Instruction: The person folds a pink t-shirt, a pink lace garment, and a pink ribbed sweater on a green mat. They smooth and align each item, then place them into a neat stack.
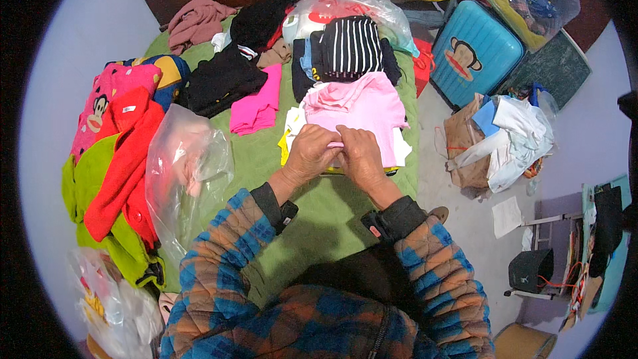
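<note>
A pink shirt lies on a stack of white and yellow garments in the middle of the green bed cover. My left hand and my right hand meet at its near edge, fingers closed with a bit of the pink fabric pinched between them. Just beyond the shirt sits a folded black-and-white striped garment on dark clothes. A bright pink folded garment is to the left of my hands.
Red coat, lime-green garment and clear plastic bag crowd the left side. Black clothes lie farther back. A blue suitcase and a paper bag of clothes stand on the right floor.
</note>
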